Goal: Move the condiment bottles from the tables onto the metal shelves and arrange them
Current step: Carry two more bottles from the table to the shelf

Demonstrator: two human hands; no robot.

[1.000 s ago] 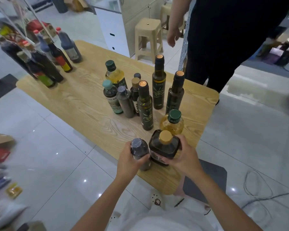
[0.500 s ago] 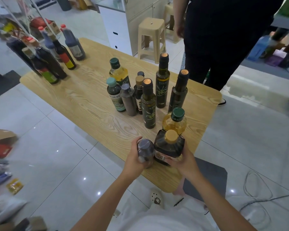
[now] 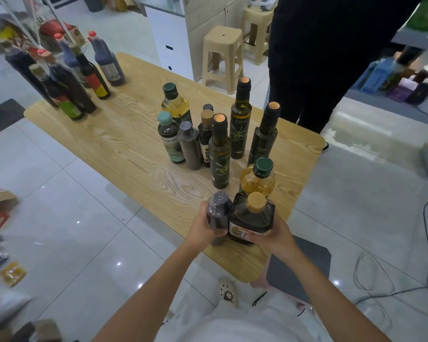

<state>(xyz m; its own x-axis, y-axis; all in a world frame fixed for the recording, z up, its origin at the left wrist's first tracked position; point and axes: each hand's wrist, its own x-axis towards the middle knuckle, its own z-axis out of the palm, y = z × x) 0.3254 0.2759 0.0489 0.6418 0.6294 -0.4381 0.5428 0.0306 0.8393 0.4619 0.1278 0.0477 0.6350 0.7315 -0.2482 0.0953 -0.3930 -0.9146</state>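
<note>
My left hand (image 3: 203,229) grips a small dark bottle (image 3: 218,211) with a grey shrink-wrapped cap. My right hand (image 3: 273,236) grips a squat dark bottle (image 3: 251,217) with a tan cap. Both bottles touch side by side over the near end of the wooden table (image 3: 124,149). Just behind them stands a yellow oil bottle (image 3: 258,177) with a green cap. Three tall olive-oil bottles (image 3: 240,119) and several smaller bottles (image 3: 181,139) cluster mid-table. Several dark sauce bottles (image 3: 69,77) with red caps stand at the far left end.
A person in dark clothes (image 3: 319,58) stands at the table's far right side. Two beige plastic stools (image 3: 223,55) and a white cabinet (image 3: 168,38) are behind the table. Cables (image 3: 391,275) lie on the tiled floor at right; cartons and packets (image 3: 0,213) lie at left.
Both hands have drawn the two bottles tightly together. The person in dark clothes has shifted slightly to the right.
</note>
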